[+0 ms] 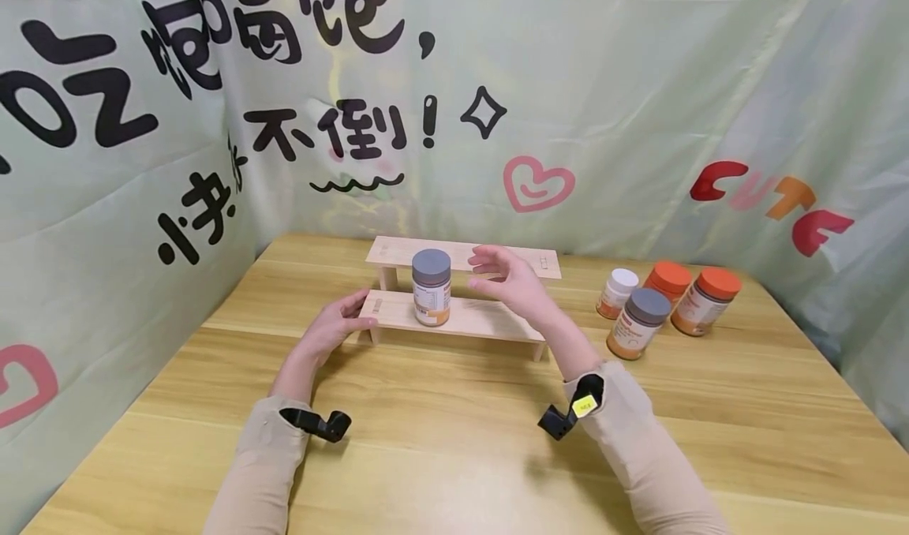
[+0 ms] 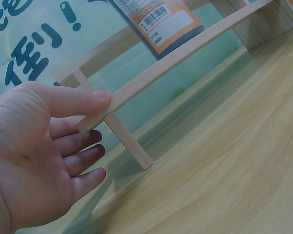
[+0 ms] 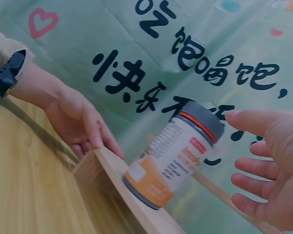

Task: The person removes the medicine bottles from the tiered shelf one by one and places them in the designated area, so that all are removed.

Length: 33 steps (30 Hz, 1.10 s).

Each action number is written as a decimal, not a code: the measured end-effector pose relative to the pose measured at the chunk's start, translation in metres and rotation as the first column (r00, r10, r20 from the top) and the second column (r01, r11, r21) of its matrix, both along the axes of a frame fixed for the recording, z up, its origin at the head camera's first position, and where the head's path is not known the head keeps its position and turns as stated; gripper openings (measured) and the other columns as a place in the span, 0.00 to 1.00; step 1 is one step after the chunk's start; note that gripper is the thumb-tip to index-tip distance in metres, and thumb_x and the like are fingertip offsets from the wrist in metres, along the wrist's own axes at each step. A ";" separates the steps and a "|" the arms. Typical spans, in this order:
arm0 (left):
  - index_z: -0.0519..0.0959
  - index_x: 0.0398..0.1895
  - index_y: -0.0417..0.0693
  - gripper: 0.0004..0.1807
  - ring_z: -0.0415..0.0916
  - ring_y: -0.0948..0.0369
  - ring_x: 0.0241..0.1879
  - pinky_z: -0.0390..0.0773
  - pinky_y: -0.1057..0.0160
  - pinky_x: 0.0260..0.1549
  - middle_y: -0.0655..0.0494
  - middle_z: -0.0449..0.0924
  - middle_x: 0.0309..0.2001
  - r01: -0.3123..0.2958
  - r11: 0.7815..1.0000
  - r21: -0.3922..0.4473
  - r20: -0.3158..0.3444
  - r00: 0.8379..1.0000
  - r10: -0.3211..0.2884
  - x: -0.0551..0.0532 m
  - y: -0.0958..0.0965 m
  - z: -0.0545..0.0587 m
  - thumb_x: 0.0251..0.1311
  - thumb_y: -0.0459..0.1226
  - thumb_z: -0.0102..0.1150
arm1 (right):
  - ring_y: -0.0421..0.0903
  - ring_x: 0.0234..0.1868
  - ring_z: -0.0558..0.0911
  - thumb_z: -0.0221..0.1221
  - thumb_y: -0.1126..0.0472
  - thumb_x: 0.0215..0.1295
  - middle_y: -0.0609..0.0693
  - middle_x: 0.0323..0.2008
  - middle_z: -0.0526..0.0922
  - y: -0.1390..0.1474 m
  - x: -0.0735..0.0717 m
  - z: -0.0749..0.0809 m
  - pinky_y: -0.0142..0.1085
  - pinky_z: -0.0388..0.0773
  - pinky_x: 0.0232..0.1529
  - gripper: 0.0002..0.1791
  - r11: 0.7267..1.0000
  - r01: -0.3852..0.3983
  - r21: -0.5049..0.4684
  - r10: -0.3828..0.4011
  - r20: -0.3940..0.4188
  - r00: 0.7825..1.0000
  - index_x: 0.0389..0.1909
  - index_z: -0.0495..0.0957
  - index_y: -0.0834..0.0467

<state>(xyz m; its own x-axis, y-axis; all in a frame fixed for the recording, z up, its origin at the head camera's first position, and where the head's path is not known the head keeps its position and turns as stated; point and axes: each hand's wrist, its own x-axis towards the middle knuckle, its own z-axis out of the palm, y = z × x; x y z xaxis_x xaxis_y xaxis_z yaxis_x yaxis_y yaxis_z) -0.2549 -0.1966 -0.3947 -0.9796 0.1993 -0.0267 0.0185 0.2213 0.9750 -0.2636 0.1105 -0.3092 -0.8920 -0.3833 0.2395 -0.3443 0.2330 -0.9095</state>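
A supplement bottle [image 1: 432, 289] with a grey lid and a white-and-orange label stands upright on the lower step of a two-tier wooden shelf [image 1: 483, 319]. At the shelf's left end, my left hand [image 1: 335, 326] pinches the lower board; in the left wrist view the thumb [image 2: 95, 101] lies on its front edge, the other fingers loosely bent below and behind. My right hand [image 1: 507, 281] is held to the right of the bottle with its fingers spread and nothing in them. A gap shows between that hand [image 3: 278, 170] and the bottle [image 3: 173, 156] in the right wrist view.
Right of the shelf, several more bottles stand grouped on the wooden table [image 1: 454, 440]: a small white-capped one [image 1: 618, 292], a grey-lidded one [image 1: 638, 323] and two with orange lids [image 1: 706, 302]. A printed curtain [image 1: 639, 85] hangs behind and along the left side.
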 end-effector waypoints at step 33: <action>0.50 0.70 0.35 0.40 0.47 0.48 0.69 0.48 0.53 0.67 0.39 0.47 0.70 0.002 1.000 0.018 0.005 1.000 -0.002 -0.001 0.000 -0.002 0.58 0.32 0.59 | 0.52 0.51 0.74 0.66 0.63 0.53 0.57 0.50 0.76 -0.048 -0.006 -0.020 0.43 0.72 0.52 0.35 0.995 -0.002 0.097 0.005 -0.035 0.999 0.62 0.65 0.63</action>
